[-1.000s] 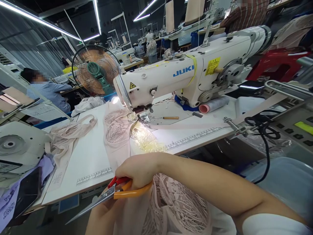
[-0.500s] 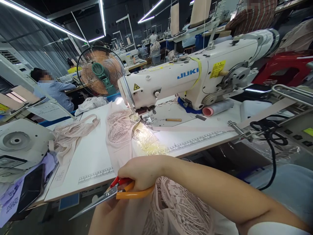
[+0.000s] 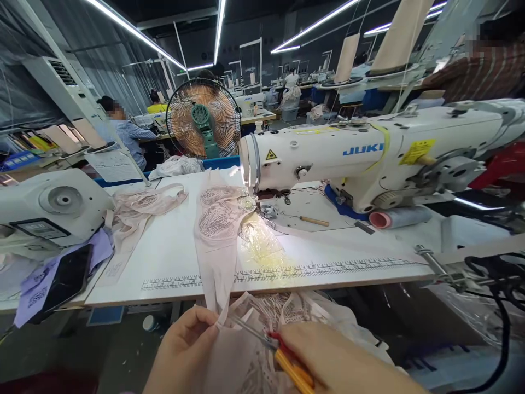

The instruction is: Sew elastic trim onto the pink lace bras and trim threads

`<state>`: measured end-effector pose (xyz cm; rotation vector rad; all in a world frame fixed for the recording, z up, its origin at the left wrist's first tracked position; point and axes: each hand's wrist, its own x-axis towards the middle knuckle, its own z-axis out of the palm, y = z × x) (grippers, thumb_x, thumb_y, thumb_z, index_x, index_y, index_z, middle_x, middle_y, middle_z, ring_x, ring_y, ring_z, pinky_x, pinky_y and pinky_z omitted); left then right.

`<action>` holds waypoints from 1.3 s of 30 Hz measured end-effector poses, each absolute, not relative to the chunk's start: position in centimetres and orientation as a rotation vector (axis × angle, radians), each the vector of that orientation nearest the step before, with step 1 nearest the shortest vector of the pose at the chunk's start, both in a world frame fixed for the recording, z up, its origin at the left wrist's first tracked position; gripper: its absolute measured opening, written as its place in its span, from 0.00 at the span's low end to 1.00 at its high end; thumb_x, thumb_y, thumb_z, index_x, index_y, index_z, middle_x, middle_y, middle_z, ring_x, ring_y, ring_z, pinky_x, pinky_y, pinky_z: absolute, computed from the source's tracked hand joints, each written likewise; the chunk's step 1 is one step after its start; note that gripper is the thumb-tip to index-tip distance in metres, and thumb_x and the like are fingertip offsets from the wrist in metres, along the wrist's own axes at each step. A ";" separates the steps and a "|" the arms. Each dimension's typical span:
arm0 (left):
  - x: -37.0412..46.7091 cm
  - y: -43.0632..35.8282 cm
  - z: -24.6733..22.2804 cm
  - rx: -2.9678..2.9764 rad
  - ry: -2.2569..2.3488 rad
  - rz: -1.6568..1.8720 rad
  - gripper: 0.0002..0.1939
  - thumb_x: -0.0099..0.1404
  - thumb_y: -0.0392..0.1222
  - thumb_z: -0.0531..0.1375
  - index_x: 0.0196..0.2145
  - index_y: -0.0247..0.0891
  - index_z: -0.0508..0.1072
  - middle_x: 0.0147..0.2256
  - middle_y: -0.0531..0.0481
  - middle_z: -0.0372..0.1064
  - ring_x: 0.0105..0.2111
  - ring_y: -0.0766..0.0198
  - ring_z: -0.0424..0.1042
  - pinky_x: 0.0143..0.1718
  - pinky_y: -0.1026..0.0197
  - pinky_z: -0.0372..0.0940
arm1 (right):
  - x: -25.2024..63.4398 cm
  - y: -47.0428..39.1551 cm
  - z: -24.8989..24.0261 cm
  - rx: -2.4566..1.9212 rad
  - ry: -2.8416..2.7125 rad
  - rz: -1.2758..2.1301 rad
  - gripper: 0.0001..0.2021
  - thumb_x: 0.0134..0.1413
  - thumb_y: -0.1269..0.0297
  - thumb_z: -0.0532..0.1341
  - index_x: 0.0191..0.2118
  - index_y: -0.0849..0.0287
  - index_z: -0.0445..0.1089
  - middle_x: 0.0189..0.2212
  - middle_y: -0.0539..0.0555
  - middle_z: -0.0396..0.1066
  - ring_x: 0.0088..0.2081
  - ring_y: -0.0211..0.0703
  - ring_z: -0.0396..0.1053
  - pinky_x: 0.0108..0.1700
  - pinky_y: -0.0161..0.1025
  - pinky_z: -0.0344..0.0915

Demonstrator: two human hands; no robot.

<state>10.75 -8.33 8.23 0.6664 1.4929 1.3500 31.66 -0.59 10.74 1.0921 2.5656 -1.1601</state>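
My left hand (image 3: 186, 345) pinches the edge of a pale pink lace bra (image 3: 215, 249), whose band hangs over the table's front edge. In my right hand (image 3: 311, 345) is a pair of scissors (image 3: 268, 343) with red and orange handles. The blades point left, their tips close to the fabric at my left fingers. More pink lace (image 3: 283, 309) lies below the table edge, under both hands. The bra's upper end sits at the head of a white JUKI sewing machine (image 3: 320, 158), under its lamp.
Another bra (image 3: 143, 210) lies to the left on the white table (image 3: 172, 241). A phone (image 3: 69, 276) rests on purple paper beside a second machine (image 3: 53, 202). A wooden-handled tool (image 3: 314, 221) and a thread cone (image 3: 400, 218) lie near the JUKI. A fan (image 3: 204, 117) stands behind.
The scissors have swung from pointing down-left, away from the cloth, to the fabric edge. My left hand has come into view pinching the band. The camera view has shifted left.
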 end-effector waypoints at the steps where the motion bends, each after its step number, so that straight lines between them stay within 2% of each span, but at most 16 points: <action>1: 10.8 -8.4 8.3 0.672 1.505 1.362 0.16 0.44 0.50 0.70 0.22 0.37 0.72 0.23 0.52 0.69 0.26 0.65 0.64 0.28 0.66 0.57 | 31.8 -1.1 10.6 1.113 2.518 -1.139 0.09 0.46 0.57 0.60 0.29 0.57 0.64 0.32 0.57 0.70 0.32 0.49 0.67 0.29 0.38 0.55; 4: 10.9 -8.4 8.3 0.668 1.520 1.380 0.16 0.43 0.51 0.70 0.21 0.37 0.72 0.22 0.53 0.67 0.25 0.65 0.62 0.27 0.66 0.56 | 31.6 -2.0 10.5 1.133 2.472 -1.204 0.06 0.47 0.60 0.59 0.30 0.57 0.67 0.31 0.56 0.72 0.30 0.47 0.68 0.28 0.36 0.55; 7: 11.0 -8.6 8.4 0.640 1.510 1.371 0.16 0.43 0.50 0.70 0.22 0.37 0.72 0.23 0.53 0.67 0.25 0.66 0.62 0.27 0.66 0.55 | 31.1 -2.1 10.6 1.148 2.466 -1.284 0.09 0.48 0.56 0.59 0.30 0.57 0.69 0.28 0.54 0.72 0.28 0.45 0.67 0.27 0.35 0.55; 15: 11.0 -8.8 8.1 0.619 1.507 1.349 0.17 0.44 0.50 0.70 0.22 0.37 0.71 0.21 0.54 0.64 0.23 0.67 0.60 0.25 0.66 0.55 | 29.7 -0.9 9.0 1.038 2.445 -1.312 0.12 0.42 0.53 0.63 0.27 0.56 0.69 0.24 0.51 0.71 0.26 0.44 0.67 0.26 0.35 0.55; 24: 10.9 -8.8 7.9 0.583 1.516 1.356 0.17 0.43 0.50 0.70 0.22 0.37 0.71 0.21 0.55 0.63 0.22 0.69 0.58 0.24 0.67 0.53 | 29.9 -1.6 10.4 1.137 2.492 -1.194 0.11 0.45 0.56 0.60 0.23 0.56 0.61 0.20 0.50 0.65 0.22 0.41 0.62 0.21 0.34 0.49; 28: 10.8 -8.8 7.7 0.581 1.481 1.355 0.16 0.43 0.49 0.70 0.23 0.37 0.71 0.21 0.55 0.64 0.22 0.69 0.58 0.24 0.67 0.53 | 29.7 -1.4 9.1 1.037 2.428 -1.234 0.14 0.44 0.53 0.59 0.22 0.56 0.57 0.19 0.49 0.61 0.19 0.38 0.57 0.20 0.35 0.46; 34: 11.0 -8.9 8.2 0.618 1.426 1.317 0.15 0.48 0.49 0.69 0.23 0.36 0.71 0.22 0.53 0.65 0.22 0.68 0.60 0.25 0.67 0.55 | 30.7 -1.4 8.6 1.154 2.575 -1.388 0.14 0.46 0.52 0.57 0.24 0.56 0.55 0.22 0.48 0.60 0.22 0.37 0.54 0.23 0.34 0.48; 36: 11.2 -9.0 8.4 0.636 1.403 1.321 0.15 0.48 0.49 0.69 0.23 0.36 0.71 0.23 0.52 0.67 0.23 0.67 0.62 0.26 0.67 0.56 | 31.0 -1.2 8.9 1.224 2.639 -1.418 0.15 0.45 0.53 0.59 0.24 0.56 0.54 0.23 0.47 0.60 0.23 0.37 0.54 0.24 0.33 0.49; 39: 11.5 -9.0 8.7 0.699 1.380 1.355 0.14 0.47 0.48 0.69 0.23 0.36 0.72 0.26 0.51 0.68 0.28 0.64 0.64 0.30 0.66 0.58 | 30.5 -1.0 9.1 1.263 2.779 -1.437 0.15 0.44 0.60 0.59 0.22 0.56 0.49 0.22 0.46 0.58 0.23 0.35 0.51 0.23 0.32 0.47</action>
